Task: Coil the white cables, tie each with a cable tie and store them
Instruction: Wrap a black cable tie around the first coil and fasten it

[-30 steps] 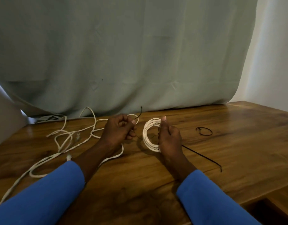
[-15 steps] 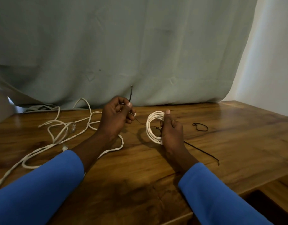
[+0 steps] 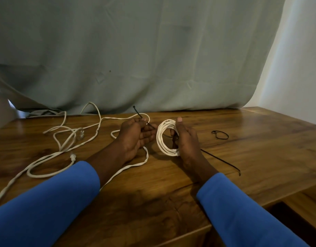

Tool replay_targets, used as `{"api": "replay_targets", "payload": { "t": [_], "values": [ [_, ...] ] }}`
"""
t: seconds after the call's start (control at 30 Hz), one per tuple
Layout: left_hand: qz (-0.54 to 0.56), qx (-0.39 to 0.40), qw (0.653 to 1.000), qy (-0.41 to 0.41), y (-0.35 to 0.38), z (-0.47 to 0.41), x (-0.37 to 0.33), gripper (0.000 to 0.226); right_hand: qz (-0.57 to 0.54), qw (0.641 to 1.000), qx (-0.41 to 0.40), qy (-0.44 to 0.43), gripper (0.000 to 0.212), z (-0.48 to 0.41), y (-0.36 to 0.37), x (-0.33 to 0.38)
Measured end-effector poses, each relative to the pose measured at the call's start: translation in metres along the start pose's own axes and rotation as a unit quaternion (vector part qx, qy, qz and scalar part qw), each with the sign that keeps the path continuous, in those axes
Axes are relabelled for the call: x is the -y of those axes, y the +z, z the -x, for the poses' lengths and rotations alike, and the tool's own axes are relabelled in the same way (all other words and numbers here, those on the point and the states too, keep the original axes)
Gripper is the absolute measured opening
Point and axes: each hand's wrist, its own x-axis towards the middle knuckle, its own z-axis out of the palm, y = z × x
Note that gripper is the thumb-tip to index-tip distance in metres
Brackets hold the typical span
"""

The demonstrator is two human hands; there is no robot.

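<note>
A coiled white cable (image 3: 162, 138) stands upright on the wooden table (image 3: 260, 148), gripped at its right side by my right hand (image 3: 186, 139), thumb up on top. My left hand (image 3: 135, 134) pinches a thin black cable tie (image 3: 138, 114) whose free end sticks up and to the left; the tie runs right toward the inside of the coil. Loose white cables (image 3: 68, 139) sprawl over the table's left half, one strand passing under my left wrist. A second black cable tie (image 3: 223, 161) lies straight behind my right wrist.
A looped black tie (image 3: 220, 134) lies on the table to the right of my hands. A grey-green cloth (image 3: 135, 59) hangs along the table's back edge. The table's front edge drops off at lower right. A white wall (image 3: 300, 68) stands at right.
My left hand has moved right, closer to the coil, and the tie's free end has tilted from upright to leaning left. The right hand keeps the coil in place.
</note>
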Motion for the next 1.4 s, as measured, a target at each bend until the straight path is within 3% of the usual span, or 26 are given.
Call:
{"api": "replay_targets", "payload": {
  "t": [0.2, 0.33, 0.47, 0.63, 1.03, 1.13, 1.23, 1.4],
  "values": [
    [0.027, -0.005, 0.998, -0.055, -0.003, 0.005, -0.005, 0.020, 0.002, 1.000, -0.002, 0.004, 0.042, -0.002, 0.001, -0.002],
    [-0.005, -0.005, 0.997, -0.073, 0.002, 0.008, -0.001, 0.024, 0.092, 0.994, -0.019, -0.057, 0.054, -0.005, 0.003, -0.010],
    [-0.063, -0.011, 0.997, -0.037, 0.005, 0.008, 0.000, 0.019, 0.217, 0.966, -0.068, -0.122, 0.058, -0.004, 0.002, -0.010],
    [-0.066, 0.013, 0.997, -0.024, 0.008, 0.012, 0.005, 0.014, 0.272, 0.948, -0.096, -0.135, 0.058, -0.006, 0.002, -0.015],
    [-0.070, 0.129, 0.989, 0.014, 0.002, 0.018, 0.009, 0.028, 0.261, 0.949, -0.134, -0.118, 0.066, -0.004, 0.001, -0.011],
    [-0.081, 0.114, 0.990, 0.017, 0.005, 0.021, 0.014, 0.027, 0.263, 0.949, -0.097, -0.141, 0.058, -0.003, 0.002, -0.012],
    [-0.102, 0.107, 0.989, 0.013, 0.006, 0.021, 0.017, 0.028, 0.238, 0.956, -0.044, -0.167, 0.065, -0.002, 0.005, -0.017],
    [-0.137, 0.142, 0.980, -0.002, 0.000, 0.021, 0.009, 0.021, 0.241, 0.957, -0.028, -0.162, 0.068, -0.007, 0.001, -0.018]
  ]
}}
